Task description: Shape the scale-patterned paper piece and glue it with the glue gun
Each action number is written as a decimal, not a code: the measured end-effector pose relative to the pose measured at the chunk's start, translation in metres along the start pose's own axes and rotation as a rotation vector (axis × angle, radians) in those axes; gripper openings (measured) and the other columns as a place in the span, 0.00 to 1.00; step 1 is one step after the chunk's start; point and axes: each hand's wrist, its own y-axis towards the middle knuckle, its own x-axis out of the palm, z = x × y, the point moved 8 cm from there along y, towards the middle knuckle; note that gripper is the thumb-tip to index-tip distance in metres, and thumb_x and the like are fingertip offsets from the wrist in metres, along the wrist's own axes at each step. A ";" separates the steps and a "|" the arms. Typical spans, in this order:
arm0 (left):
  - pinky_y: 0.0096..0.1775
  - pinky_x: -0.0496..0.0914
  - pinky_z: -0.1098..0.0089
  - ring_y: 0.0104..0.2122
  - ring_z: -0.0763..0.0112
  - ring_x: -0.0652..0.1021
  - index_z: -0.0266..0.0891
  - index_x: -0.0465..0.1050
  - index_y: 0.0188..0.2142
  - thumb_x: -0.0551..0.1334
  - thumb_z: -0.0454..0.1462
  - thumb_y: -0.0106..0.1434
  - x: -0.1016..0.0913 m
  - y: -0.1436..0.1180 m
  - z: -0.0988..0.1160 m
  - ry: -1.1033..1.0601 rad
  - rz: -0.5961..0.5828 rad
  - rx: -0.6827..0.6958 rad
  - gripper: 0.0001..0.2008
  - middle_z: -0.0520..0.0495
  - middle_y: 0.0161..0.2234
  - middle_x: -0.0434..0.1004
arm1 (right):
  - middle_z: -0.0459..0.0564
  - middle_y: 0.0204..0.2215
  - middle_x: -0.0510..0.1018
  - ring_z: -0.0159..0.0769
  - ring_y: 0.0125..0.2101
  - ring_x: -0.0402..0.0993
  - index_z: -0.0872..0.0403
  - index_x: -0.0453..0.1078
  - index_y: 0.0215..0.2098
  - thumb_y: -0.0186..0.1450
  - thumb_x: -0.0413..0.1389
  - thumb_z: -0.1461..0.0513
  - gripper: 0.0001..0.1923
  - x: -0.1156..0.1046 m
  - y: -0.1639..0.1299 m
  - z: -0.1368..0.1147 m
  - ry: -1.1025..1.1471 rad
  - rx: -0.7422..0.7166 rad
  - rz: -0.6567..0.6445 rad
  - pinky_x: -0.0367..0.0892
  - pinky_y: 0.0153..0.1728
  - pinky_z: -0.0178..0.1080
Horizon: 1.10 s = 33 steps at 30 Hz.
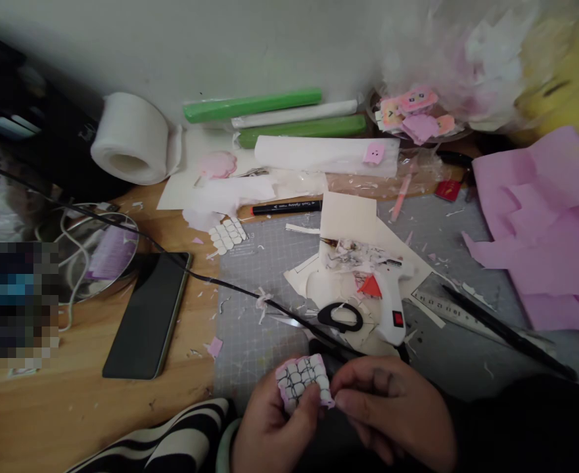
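A small piece of paper craft [296,380], white with a black scalloped grid and pink edges, is held low over the front of the grey cutting mat [259,269]. My left hand [272,430] grips it from the left, with the thumb across its face. My right hand [395,410] has its thumb and forefinger pinched at the piece's right edge, the other fingers curled in. Just beyond the hands lie black-handled scissors [341,317] and a white hot glue gun [392,299] with a red trigger. A similar scalloped paper piece [228,235] rests at the mat's far left corner.
A black cable [230,285] crosses the table above a phone [146,322]. Right of centre lie a ruler [459,309], a black pen [509,332] and pink paper [540,223]. At the back are a toilet roll [131,138], green rolls [254,105] and small paper figures [410,112].
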 end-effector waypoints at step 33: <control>0.23 0.62 0.76 0.19 0.75 0.65 0.39 0.67 0.22 0.58 0.38 0.55 0.015 0.003 0.035 0.012 -0.084 0.125 0.08 0.53 0.18 0.66 | 0.38 0.12 0.63 0.18 0.09 0.54 0.58 0.65 0.26 0.54 0.50 0.58 0.10 -0.008 0.001 -0.009 0.017 -0.110 0.109 0.47 0.09 0.24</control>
